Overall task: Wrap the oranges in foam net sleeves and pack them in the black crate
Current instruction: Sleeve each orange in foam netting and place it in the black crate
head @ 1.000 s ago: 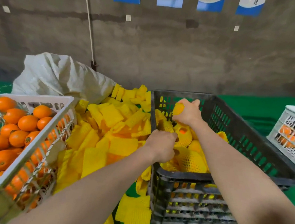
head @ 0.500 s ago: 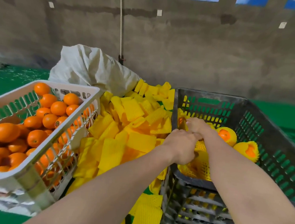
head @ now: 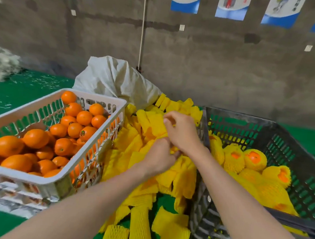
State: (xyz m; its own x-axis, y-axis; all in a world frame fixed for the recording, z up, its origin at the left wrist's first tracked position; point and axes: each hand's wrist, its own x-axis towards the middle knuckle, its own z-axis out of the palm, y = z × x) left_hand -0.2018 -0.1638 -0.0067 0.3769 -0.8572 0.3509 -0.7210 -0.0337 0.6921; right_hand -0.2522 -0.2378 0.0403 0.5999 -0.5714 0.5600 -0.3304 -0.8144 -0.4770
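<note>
Packing partly done, with the hands in the sleeve pile.
Net-wrapped oranges (head: 255, 159) lined part of the slatted black plastic crate (head: 301, 149), while many bare oranges (head: 36, 138) lay in the white plastic basket (head: 90, 95). The right hand (head: 183, 134) pinched one of the heaped yellow foam net sleeves (head: 124, 141). The left hand (head: 159, 157) curled into them, its grip hidden.

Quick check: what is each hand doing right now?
Left hand: grips a foam net sleeve at its near end.
Right hand: pinches the same sleeve's far end.
</note>
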